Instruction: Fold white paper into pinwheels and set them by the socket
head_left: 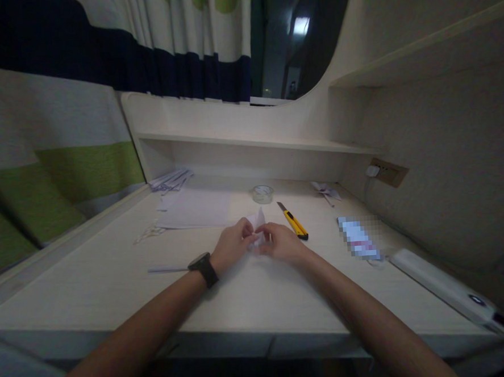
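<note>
Here, left hand point(234, 243) and right hand point(281, 242) pinching small folded paper point(257, 222) together over mid-bench point(112, 276). Likely risk: tearing or a crooked crease from uneven pressure; yellow knife point(293, 221) close by right knuckles.

the folded paper point(257, 223) pinched between the left hand point(234, 247) and right hand point(283, 243) is white, maybe faintly lilac in this dim light. desk point(113, 288) is a pale cream woodgrain. utility knife point(294, 223) is yellow with black bits. watch point(203, 268) on the left wrist is black. curtain point(59, 109) has wide stripes: navy, grey-white and lime green. tape roll point(262, 194) looks clear.
</note>
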Available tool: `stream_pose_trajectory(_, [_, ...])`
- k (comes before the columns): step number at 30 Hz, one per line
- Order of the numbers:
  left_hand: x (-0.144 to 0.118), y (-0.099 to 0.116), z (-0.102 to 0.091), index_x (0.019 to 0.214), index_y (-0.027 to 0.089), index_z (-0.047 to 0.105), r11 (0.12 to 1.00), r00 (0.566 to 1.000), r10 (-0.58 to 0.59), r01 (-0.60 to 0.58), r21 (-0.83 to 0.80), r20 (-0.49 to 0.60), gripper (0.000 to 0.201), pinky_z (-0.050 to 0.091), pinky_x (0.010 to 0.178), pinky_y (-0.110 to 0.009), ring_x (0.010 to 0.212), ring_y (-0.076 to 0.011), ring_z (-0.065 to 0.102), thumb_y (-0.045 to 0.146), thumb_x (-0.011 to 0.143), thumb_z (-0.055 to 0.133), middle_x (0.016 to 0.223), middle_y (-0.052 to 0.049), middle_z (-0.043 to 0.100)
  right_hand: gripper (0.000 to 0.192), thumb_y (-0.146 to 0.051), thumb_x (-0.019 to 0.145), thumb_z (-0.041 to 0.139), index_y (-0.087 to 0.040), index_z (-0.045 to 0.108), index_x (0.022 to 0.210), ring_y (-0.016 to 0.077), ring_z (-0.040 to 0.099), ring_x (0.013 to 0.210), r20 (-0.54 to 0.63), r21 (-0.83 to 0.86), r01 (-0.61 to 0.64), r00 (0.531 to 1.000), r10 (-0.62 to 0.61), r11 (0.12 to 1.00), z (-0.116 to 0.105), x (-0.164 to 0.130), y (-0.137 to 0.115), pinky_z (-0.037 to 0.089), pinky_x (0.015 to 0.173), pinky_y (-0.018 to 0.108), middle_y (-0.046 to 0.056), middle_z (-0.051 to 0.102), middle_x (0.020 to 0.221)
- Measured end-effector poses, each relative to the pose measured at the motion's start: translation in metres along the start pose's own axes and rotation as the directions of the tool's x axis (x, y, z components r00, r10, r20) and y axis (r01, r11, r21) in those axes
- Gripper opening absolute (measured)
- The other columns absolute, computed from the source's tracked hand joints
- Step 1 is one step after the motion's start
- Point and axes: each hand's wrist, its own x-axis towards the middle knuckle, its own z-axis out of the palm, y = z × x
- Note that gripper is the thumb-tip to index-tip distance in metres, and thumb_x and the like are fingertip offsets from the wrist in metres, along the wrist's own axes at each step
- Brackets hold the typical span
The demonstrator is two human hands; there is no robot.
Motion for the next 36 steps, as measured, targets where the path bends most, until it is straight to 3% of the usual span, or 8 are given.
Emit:
stream_pose_trajectory(4, [0.001, -0.002, 0.001, 0.079, 0.020, 0.054, 1.000, 1.000, 0.019, -0.020, 0.021, 0.005, 0.012, 0.037, 0.059, -0.025, 0.063, -0.0156, 0.056, 0.031, 0.079, 0.059, 0.070, -0.001, 0.062, 0.033, -0.047, 0.068, 0.070, -0.020, 0.067, 0.086, 0.0159, 0.053, 0.068, -0.081, -0.109, -0.006, 0.997, -0.003, 0.994, 0.003, -0.001, -0.002, 0.033, 0.061, 0.027, 0.003, 0.058, 0.075])
stream_pose_trajectory(10, [0.003, -0.004, 0.002, 0.084, 0.019, 0.057, 0.994, 0.999, -0.031, 0.028, -0.103, -0.028, 0.019, 0.043, 0.063, -0.027, 0.070, -0.0172, 0.061, 0.038, 0.082, 0.054, 0.077, -0.004, 0.067, 0.024, -0.041, 0.072, 0.068, -0.020, 0.066, 0.084, 0.0149, 0.052, 0.070, -0.094, -0.099, 0.059, 0.993, -0.069, 0.993, -0.004, -0.004, -0.004, 0.036, 0.063, 0.027, 0.003, 0.055, 0.082])
stream_pose_trajectory(15, [0.022, -0.017, -0.009, 0.098, 0.017, 0.060, 0.996, 0.977, -0.054, 0.068, 0.059, -0.207, 0.024, 0.046, 0.076, -0.033, 0.087, -0.0220, 0.062, 0.033, 0.085, 0.047, 0.098, -0.009, 0.067, 0.022, -0.035, 0.071, 0.070, -0.019, 0.065, 0.085, 0.0143, 0.052, 0.073, -0.087, -0.022, 0.066, 0.994, -0.067, 0.998, -0.008, -0.002, 0.005, 0.038, 0.065, 0.027, 0.003, 0.054, 0.088])
stream_pose_trajectory(20, [0.063, -0.026, -0.009, 0.124, 0.012, 0.051, 0.973, 0.995, -0.026, 0.047, 0.227, -0.093, 0.049, 0.035, 0.100, -0.036, 0.118, -0.0281, 0.049, 0.023, 0.077, 0.057, 0.127, -0.015, 0.055, 0.021, -0.030, 0.069, 0.071, -0.021, 0.066, 0.087, 0.0141, 0.053, 0.075, -0.075, 0.040, 0.111, 0.991, -0.107, 0.993, -0.006, -0.001, 0.011, 0.040, 0.067, 0.027, 0.003, 0.053, 0.093])
stream_pose_trajectory(24, [0.083, -0.025, 0.004, 0.120, 0.009, 0.056, 0.982, 0.994, -0.065, 0.049, 0.183, 0.082, 0.048, 0.045, 0.085, -0.029, 0.098, -0.0237, 0.061, 0.015, 0.072, 0.061, 0.113, -0.015, 0.064, 0.019, -0.032, 0.069, 0.072, -0.022, 0.067, 0.084, 0.0185, 0.055, 0.087, -0.136, -0.037, 0.201, 0.969, -0.204, 0.979, -0.011, 0.000, 0.011, 0.044, 0.076, 0.033, 0.006, 0.053, 0.105])
stream_pose_trajectory(30, [0.081, -0.026, 0.012, 0.095, 0.014, 0.069, 0.988, 0.999, -0.027, 0.021, 0.155, 0.039, 0.022, 0.045, 0.071, -0.026, 0.079, -0.0186, 0.063, 0.023, 0.079, 0.057, 0.090, -0.009, 0.070, 0.015, -0.030, 0.070, 0.071, -0.021, 0.066, 0.080, 0.0303, 0.034, 0.127, -0.077, -0.236, 0.409, 0.897, -0.436, 0.882, -0.023, 0.000, 0.005, 0.031, 0.102, 0.047, 0.006, 0.050, 0.129])
stream_pose_trajectory(33, [0.075, -0.025, 0.008, 0.089, 0.017, 0.071, 0.984, 0.999, 0.012, -0.018, 0.180, 0.037, 0.019, 0.044, 0.073, -0.027, 0.081, -0.0188, 0.063, 0.025, 0.079, 0.058, 0.088, -0.007, 0.071, 0.015, -0.028, 0.073, 0.067, -0.020, 0.064, 0.085, 0.0284, 0.038, 0.126, -0.018, -0.241, 0.407, 0.906, -0.424, 0.881, -0.020, -0.001, 0.004, 0.033, 0.101, 0.046, 0.007, 0.056, 0.123])
stream_pose_trajectory(36, [0.069, -0.023, 0.004, 0.087, 0.019, 0.073, 0.962, 0.996, 0.036, -0.013, 0.273, -0.079, 0.019, 0.042, 0.079, -0.029, 0.086, -0.0208, 0.061, 0.029, 0.077, 0.061, 0.089, -0.008, 0.069, 0.015, -0.028, 0.074, 0.066, -0.019, 0.064, 0.085, 0.0257, 0.051, 0.113, 0.005, -0.210, 0.370, 0.926, -0.377, 0.905, -0.017, -0.001, 0.006, 0.039, 0.095, 0.042, 0.009, 0.063, 0.109])
